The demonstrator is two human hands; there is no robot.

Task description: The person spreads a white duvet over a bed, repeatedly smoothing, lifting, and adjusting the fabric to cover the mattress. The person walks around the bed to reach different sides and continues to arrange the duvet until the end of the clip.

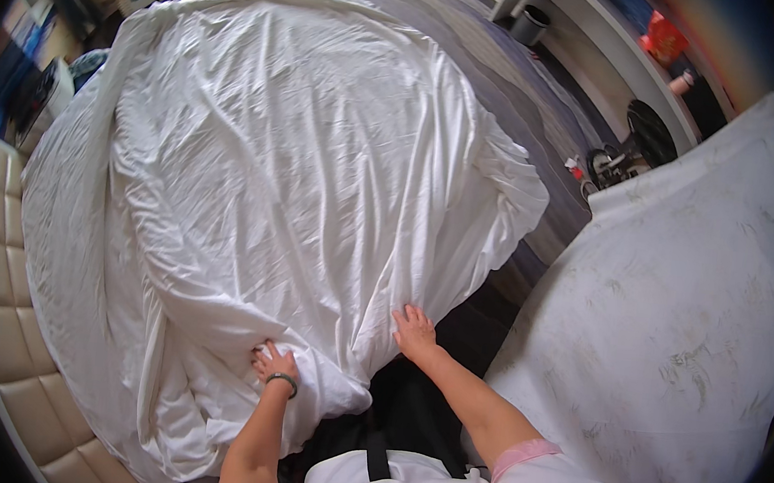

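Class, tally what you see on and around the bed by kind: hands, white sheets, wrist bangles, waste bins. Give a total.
Hands: 2 (left hand, right hand)
White sheet: 1
Green bangle: 1
Grey waste bin: 1
Total: 5

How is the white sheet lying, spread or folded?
Spread: the wrinkled white cotton sheet covers the bed, bunched only near the left hand and right hand.

White sheet (291,165), wrinkled, spread across bed
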